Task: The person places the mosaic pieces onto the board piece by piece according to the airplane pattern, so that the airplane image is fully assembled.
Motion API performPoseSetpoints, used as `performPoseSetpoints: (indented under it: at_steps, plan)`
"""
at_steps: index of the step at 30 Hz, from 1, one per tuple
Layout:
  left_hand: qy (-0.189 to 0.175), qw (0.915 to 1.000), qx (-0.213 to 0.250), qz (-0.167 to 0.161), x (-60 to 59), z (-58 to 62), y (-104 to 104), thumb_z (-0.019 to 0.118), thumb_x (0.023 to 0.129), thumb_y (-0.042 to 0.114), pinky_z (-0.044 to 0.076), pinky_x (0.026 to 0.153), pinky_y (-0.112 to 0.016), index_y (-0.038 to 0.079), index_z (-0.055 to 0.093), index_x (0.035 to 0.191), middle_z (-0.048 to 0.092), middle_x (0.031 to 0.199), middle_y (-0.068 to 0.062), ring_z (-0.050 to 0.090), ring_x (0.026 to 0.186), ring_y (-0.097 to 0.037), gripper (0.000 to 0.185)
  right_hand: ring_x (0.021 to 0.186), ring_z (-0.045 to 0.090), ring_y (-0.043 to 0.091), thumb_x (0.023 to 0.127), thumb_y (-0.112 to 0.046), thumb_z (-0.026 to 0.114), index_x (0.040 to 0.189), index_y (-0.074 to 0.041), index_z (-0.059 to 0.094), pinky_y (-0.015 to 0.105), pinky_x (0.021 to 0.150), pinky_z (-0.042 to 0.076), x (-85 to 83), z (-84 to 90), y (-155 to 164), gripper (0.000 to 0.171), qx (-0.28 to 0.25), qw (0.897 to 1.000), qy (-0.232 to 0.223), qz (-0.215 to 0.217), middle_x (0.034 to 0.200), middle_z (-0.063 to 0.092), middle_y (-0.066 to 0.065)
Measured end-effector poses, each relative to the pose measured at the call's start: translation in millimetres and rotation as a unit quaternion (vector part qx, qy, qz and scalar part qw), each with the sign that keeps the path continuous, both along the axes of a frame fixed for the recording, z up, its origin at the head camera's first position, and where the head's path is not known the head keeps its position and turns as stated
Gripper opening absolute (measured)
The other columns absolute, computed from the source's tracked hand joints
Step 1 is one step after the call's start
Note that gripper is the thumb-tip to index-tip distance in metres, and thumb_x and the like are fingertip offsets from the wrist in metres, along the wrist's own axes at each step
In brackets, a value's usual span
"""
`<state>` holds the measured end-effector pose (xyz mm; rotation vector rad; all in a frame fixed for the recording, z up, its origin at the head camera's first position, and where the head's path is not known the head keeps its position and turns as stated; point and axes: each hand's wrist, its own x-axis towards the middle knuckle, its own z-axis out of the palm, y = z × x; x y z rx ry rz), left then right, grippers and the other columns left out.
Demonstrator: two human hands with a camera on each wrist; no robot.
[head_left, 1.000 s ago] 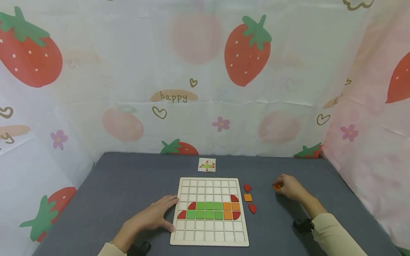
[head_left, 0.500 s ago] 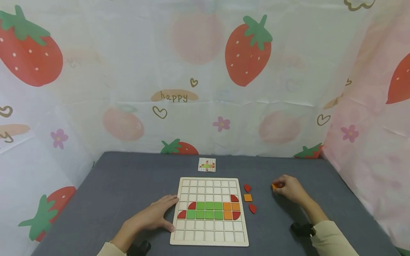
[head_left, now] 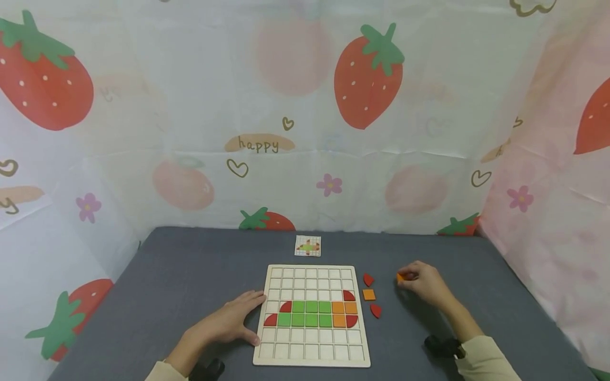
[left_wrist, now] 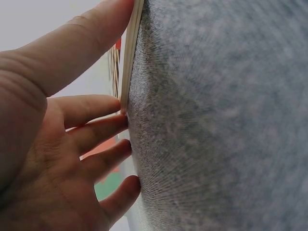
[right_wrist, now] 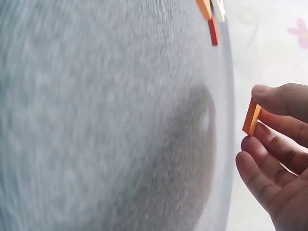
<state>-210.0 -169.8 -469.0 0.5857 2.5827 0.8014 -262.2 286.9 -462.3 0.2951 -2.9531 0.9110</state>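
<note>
A pale wooden grid board lies on the grey table, with green, orange and red tiles filling two rows and one red tile above them at the right. Along the board's left edge rests my left hand, thumb and fingertips at the rim and fingers spread. My right hand pinches an orange square tile between thumb and fingers, raised over the cloth. Between that hand and the board lie an orange square tile and two red rounded tiles, one farther back and one nearer.
A small pattern card lies behind the board, showing a coloured figure on a grid. Grey cloth covers the table. A strawberry-print curtain stands at the back and both sides.
My right hand has moved left toward the board, carrying the orange square tile. The left hand has stayed on the board's edge.
</note>
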Motion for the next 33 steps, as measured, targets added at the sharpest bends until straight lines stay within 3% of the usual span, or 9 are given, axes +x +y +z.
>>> performPoseSetpoints:
  at_steps: [15,33]
  plan:
    - [-0.004,1.0000,-0.002,0.008,1.2,1.7,1.7,0.079,0.061,0.038,0.024,0.103,-0.059,0.010,0.034,0.140,0.031,0.146,-0.012,0.022,0.137,-0.033,0.095,0.081,0.057,0.017,0.075,-0.014,0.071,0.097,-0.005,0.069,0.031,0.070,0.051,2.0,9.3,-27.6,0.024,0.001,0.999,0.044,0.025,0.091,0.061,0.006]
    - [0.002,1.0000,0.009,-0.004,1.3,-0.1,-1.0,0.078,0.063,0.038,0.026,0.102,-0.058,0.009,0.033,0.140,0.030,0.146,-0.012,0.023,0.137,-0.034,0.093,0.082,0.055,0.014,0.076,-0.015,0.071,0.098,-0.009,0.069,0.028,0.070,0.049,6.2,17.6,-66.8,0.023,-0.022,0.997,0.055,0.055,0.093,0.060,0.002]
